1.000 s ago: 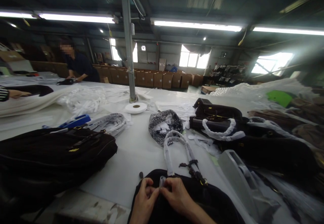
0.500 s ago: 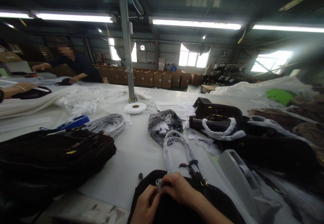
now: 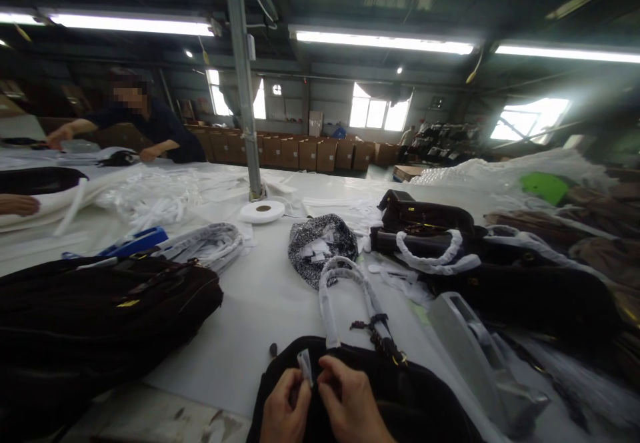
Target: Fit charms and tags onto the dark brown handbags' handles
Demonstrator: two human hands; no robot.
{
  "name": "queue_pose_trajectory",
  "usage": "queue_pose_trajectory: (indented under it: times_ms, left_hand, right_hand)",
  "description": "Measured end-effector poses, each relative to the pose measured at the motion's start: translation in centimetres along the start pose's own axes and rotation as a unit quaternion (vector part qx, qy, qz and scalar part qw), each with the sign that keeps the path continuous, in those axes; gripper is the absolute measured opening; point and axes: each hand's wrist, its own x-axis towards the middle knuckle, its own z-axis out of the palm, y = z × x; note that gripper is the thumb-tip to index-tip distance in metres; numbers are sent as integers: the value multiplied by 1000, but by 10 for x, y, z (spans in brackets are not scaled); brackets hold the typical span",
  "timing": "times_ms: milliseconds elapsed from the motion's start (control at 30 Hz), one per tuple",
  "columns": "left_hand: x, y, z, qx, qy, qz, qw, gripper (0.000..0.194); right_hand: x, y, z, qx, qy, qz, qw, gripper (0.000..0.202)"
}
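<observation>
A black handbag [image 3: 415,403] lies on the table before me, its wrapped handles [image 3: 327,309] standing up at the far side. My left hand [image 3: 287,406] pinches a translucent plastic strip [image 3: 305,367], whose free end sticks up over the bag. Close beside it, my right hand [image 3: 350,396] has its fingers curled in toward the strip; whether anything is between its fingertips is hidden. A dark charm or strap with gold-coloured metal [image 3: 395,353] hangs at the right handle base. Beyond the handles, a black-and-white speckled fabric container [image 3: 320,246] holds white paper pieces.
Another black bag [image 3: 125,323] lies left, near a blue tool [image 3: 133,241]. A white tape roll [image 3: 262,211] lies by the metal post [image 3: 245,96]. Dark bags [image 3: 425,223] and a grey tape dispenser [image 3: 480,349] stand right. A co-worker [image 3: 145,123] leans over the table at far left.
My right hand has drawn slightly away from the left, and its forearm is now more upright. The strip shows more clearly above my left fingers. Another person's hand at far left has moved lower.
</observation>
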Motion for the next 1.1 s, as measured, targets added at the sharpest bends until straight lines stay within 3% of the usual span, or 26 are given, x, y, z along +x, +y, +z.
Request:
queue_pose_trajectory:
  times_ms: [133,333,467,633,700,767,833,900,967,1033,1100]
  left_hand:
    - [0,-7,4,9,14,36,999,28]
    - [0,-14,10,-3,28,106,994,27]
    - [-1,-17,13,-11,51,80,995,31]
    - [-1,-16,6,2,48,13,999,29]
    - [1,-7,-3,-23,28,-9,999,40]
    - [3,5,-13,-57,-41,4,998,48]
    - [4,14,-18,-74,-94,21,993,35]
    - [4,13,-14,-49,-59,33,997,27]
    - [1,2,-4,18,37,86,995,25]
    - [-3,-15,9,117,111,188,969,28]
    - [-7,-31,21,234,156,282,917,34]
  right_hand:
    - [12,4,14,35,-2,36,999,27]
    - [24,-1,7,43,-22,37,998,12]
    - [18,6,11,52,13,13,998,10]
    - [13,17,10,81,11,7,997,11]
    - [12,18,7,95,-5,-2,995,12]
    - [12,17,4,103,-22,-14,994,13]
    - [13,15,4,105,-17,-15,994,13]
    - [14,15,7,104,13,6,994,13]
    - [16,18,13,106,53,43,992,14]
    - [18,21,20,122,81,90,985,16]
    - [20,25,26,160,97,136,973,17]
